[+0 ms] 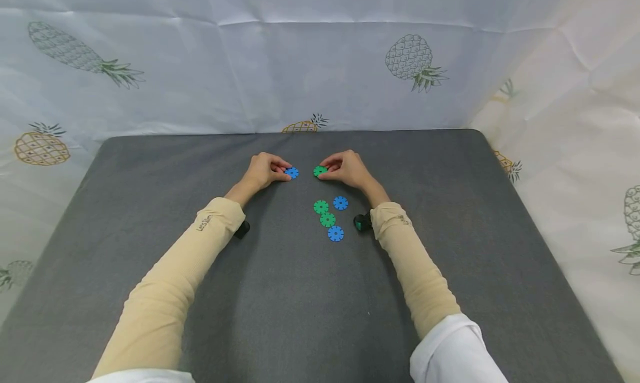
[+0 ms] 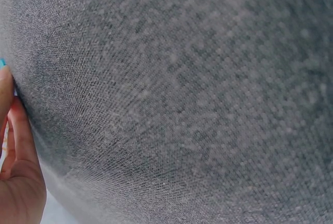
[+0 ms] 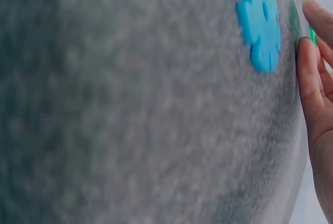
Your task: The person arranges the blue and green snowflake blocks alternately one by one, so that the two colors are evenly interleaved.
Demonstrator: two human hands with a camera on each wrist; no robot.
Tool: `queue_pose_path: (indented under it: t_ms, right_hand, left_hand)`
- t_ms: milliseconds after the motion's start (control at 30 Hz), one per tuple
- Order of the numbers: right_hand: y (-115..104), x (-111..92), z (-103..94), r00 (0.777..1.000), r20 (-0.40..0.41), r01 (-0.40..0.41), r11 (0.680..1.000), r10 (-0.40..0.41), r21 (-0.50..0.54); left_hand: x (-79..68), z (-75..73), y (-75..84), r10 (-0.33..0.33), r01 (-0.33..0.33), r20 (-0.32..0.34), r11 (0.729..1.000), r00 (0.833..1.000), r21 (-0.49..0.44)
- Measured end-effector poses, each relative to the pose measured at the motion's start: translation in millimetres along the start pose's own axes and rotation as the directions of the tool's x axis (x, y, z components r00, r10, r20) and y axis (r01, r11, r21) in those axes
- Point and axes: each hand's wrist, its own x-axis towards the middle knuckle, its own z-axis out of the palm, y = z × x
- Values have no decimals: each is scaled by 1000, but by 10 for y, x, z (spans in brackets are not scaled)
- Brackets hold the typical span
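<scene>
Near the far side of the grey table, my left hand (image 1: 264,170) pinches a blue notched disc (image 1: 292,173) between thumb and fingers. Opposite it, my right hand (image 1: 346,169) pinches a green notched disc (image 1: 320,172) at its right side. A short gap separates the two discs. In the left wrist view the fingers sit at the left edge, with only a sliver of the blue disc showing. The right wrist view has the right hand (image 3: 318,73) at the right edge, a thin strip of green between its fingertips, and a blue disc (image 3: 260,21) lying flat beside it.
Closer to me lie two green discs, an upper one (image 1: 321,207) and a lower one (image 1: 327,219), and two blue discs, one at the upper right (image 1: 340,203) and one below (image 1: 336,233). A pineapple-print cloth (image 1: 250,66) hangs behind the grey table (image 1: 300,316).
</scene>
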Motion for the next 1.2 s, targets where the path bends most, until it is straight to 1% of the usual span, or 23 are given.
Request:
queue_pose_path:
  t_ms: [200, 367, 567, 667, 833, 967, 1200]
  right_hand:
    - [-9, 33, 42, 1000, 0, 7, 1000, -7, 16]
    - [-28, 46, 49, 1000, -8, -9, 1000, 9, 25]
    - [-75, 67, 68, 999, -25, -34, 999, 35, 26]
    - [-102, 84, 92, 999, -28, -33, 999, 34, 23]
    - [-130, 109, 127, 999, -27, -45, 999, 45, 10]
    - [-148, 129, 144, 998, -25, -58, 998, 58, -22]
    - [-174, 164, 179, 997, -31, -68, 996, 67, -62]
  left_hand:
    - [-3, 1, 21, -3, 3, -9, 1000, 1000, -10]
    - [-3, -2, 49, -6, 6, -6, 1000, 1000, -13]
    - [27, -3, 13, 6, -6, -6, 1000, 1000, 0]
    - [33, 1, 1, -3, 3, -7, 1000, 1000, 4]
    - [32, 10, 3, -14, 14, -6, 1000, 1000, 0]
    - [25, 10, 15, -16, 16, 0, 1000, 1000, -8]
    - [28, 4, 9, -9, 10, -11, 1000, 1000, 11]
